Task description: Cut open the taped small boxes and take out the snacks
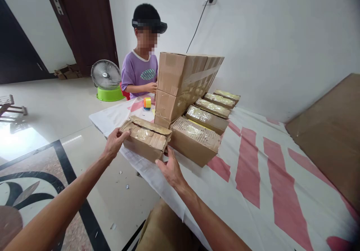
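Between my two hands is a small brown cardboard box (144, 140) with clear tape over its top flaps, near the table's left edge. My left hand (114, 143) grips its left end, thumb on the upper edge. At the right end, my right hand (170, 166) holds the lower corner, its fingers partly hidden behind the box. Just right of it lies a larger taped cardboard box (195, 140), the nearest in a row of several similar boxes. Behind stand stacked cardboard boxes (171, 72), two layers high and joined with tape.
Another person (139, 69) sits across the table, one hand behind the stack. Colored tape rolls (147, 102) lie near that person. The table has a white and red cloth (247, 161). A large cardboard sheet (329, 131) leans at right; a fan (106, 74) stands on the floor.
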Motion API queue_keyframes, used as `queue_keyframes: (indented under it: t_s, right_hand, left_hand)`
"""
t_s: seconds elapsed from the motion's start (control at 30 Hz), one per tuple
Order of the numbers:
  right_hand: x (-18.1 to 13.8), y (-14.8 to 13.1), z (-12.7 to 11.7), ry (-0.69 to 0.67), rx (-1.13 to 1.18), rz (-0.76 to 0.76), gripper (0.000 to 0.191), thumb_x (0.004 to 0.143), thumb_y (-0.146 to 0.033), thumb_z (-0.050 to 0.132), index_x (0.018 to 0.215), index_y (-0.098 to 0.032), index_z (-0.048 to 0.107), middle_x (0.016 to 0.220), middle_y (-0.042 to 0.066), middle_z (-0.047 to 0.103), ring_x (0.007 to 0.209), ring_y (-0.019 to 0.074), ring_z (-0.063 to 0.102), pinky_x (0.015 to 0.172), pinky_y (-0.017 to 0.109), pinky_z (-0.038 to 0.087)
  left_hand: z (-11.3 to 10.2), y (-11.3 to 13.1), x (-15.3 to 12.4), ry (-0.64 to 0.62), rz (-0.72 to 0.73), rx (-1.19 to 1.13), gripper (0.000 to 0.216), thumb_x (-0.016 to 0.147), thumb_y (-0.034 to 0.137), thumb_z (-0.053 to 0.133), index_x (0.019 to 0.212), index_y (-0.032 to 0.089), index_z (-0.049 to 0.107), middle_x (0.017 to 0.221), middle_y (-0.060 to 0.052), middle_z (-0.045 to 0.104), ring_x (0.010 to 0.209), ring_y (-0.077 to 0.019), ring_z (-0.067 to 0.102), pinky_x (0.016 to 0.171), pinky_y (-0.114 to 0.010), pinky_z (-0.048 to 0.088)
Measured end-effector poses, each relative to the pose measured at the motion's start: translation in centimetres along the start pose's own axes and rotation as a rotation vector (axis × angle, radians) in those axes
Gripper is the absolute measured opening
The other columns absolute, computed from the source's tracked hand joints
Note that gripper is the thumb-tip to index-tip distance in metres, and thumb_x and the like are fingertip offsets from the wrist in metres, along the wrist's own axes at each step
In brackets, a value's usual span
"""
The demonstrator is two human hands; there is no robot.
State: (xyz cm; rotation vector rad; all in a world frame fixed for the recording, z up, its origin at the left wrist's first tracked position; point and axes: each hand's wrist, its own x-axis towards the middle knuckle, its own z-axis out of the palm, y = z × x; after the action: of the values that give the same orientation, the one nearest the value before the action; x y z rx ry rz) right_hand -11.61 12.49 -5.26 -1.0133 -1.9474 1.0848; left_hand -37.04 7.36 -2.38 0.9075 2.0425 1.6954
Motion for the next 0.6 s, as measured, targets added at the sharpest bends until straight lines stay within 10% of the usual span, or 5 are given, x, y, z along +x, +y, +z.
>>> queue_keyframes:
  t_s: [0.2,0.6]
  right_hand:
    - [-13.4,0.9,-8.1,0.013,-0.081,0.063,0.063,0.087,-0.032,0.062,0.148,-0.022,0.048,0.141,0.013,0.065,0.121,0.0274,0.067,0.094,0.038,0.058]
    - [-29.2,3.8,-22.5,0.421,-0.118,0.362,0.052,0.091,-0.043,0.06,0.136,-0.017,0.063,0.125,0.014,0.076,0.118,0.0313,0.07,0.104,0.046,0.055]
  left_hand:
    - [-0.8,0.8,-12.1,-0.272,0.026,0.016,0.055,0.076,0.062,0.07,0.108,0.017,0.068,0.09,-0.006,0.073,0.08,-0.0236,0.067,0.071,-0.033,0.053]
    - [10.5,4.1,-26.7,-0.851,0.226,0.027,0.033,0.084,0.042,0.068,0.11,0.022,0.064,0.099,-0.008,0.071,0.093,-0.0261,0.067,0.085,-0.04,0.056]
